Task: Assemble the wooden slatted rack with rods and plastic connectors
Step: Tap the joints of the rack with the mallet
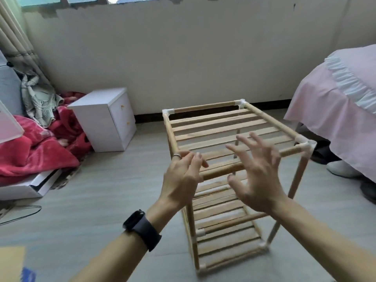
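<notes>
Seems all but done: rack point(223, 127) upright on the floor point(101, 200), rods point(203, 107) and connectors point(304, 145) joined, left hand point(183, 178) and right hand point(258, 176) spread open by its near top rail point(219, 171), holding nothing.

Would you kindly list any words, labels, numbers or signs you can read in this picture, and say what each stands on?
No text can be read anywhere.
Blue mark on the cardboard: too blurred to tell whether it is lettering.
Watch: dark, no digits show.
Rack and white cabinet: no label in view.
</notes>
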`<state>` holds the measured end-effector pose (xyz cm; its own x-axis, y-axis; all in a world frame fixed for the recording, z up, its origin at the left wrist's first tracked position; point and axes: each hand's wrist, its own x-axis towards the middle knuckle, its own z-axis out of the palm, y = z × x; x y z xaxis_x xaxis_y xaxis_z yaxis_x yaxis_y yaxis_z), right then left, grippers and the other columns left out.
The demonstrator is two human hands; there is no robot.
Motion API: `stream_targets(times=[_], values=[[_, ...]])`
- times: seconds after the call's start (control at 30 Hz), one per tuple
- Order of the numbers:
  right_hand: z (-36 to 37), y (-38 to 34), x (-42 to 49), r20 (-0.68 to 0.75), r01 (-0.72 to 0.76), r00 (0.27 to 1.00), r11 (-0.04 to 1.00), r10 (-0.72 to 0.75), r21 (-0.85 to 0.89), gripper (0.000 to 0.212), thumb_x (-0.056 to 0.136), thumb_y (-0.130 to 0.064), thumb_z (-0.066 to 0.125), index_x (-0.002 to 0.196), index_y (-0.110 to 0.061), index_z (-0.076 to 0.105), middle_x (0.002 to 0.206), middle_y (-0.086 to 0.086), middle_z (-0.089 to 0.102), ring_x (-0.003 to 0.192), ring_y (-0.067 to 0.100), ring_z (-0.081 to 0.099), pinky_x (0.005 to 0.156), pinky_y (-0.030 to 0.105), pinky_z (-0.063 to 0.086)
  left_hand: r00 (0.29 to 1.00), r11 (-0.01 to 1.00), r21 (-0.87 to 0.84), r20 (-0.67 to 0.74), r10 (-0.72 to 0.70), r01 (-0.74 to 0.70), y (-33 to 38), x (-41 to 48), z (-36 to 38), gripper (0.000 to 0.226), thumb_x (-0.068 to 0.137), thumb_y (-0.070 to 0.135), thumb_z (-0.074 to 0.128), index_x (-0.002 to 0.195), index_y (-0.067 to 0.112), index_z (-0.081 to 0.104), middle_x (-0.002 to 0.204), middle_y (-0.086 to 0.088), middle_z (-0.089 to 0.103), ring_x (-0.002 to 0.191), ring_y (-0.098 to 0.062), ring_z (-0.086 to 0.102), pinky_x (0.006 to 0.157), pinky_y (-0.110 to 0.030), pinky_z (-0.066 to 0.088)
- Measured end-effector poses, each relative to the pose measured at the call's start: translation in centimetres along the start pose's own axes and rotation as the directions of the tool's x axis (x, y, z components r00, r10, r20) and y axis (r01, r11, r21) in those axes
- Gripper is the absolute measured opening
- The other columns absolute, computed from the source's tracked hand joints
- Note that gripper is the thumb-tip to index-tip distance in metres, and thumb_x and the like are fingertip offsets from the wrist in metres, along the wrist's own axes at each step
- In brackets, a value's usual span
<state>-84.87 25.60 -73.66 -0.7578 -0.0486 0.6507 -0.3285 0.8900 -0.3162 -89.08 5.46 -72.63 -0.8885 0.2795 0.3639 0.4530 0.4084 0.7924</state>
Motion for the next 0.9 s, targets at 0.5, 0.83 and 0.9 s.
stream_targets(times=[0.5,0.83,0.9], values=[[3.6,-4.4,-0.7,0.058,0.199,0.980,0.957,-0.191,-0.212,0.054,0.101,-0.068,0.029,0.083,-0.025,0.057,0.079,-0.005,0.055,0.079,0.019,0.048,0.077,0.045,0.039,0.831,0.795,-0.251,0.086,-0.549,0.552,-1.6,7.4,-1.6,0.030,0.102,0.040,0.051,0.106,0.011,0.059,0.083,-0.002,0.064,0.069,-0.012,0.062,0.061,-0.027,0.046],[2.8,-1.0,-0.7,-0.067,0.199,0.975,0.965,-0.213,-0.173,0.040,0.099,-0.051,0.039,0.081,-0.021,0.059,0.081,-0.004,0.055,0.087,0.021,0.051,0.085,0.044,0.035,0.800,0.743,-0.424,-0.068,-0.597,0.518,0.1,6.0,3.2,0.042,0.102,0.041,0.042,0.118,0.005,0.055,0.089,-0.009,0.064,0.073,-0.018,0.064,0.051,-0.025,0.048],[2.2,-0.6,-0.4,-0.110,0.114,0.986,0.984,-0.129,-0.133,0.034,0.097,-0.045,0.046,0.077,-0.022,0.062,0.079,-0.006,0.058,0.092,0.018,0.053,0.087,0.038,0.029,0.785,0.728,-0.423,-0.061,-0.616,0.539,1.0,5.3,4.4,0.049,0.103,0.047,0.039,0.126,0.004,0.047,0.093,-0.011,0.066,0.073,-0.018,0.065,0.051,-0.024,0.048]])
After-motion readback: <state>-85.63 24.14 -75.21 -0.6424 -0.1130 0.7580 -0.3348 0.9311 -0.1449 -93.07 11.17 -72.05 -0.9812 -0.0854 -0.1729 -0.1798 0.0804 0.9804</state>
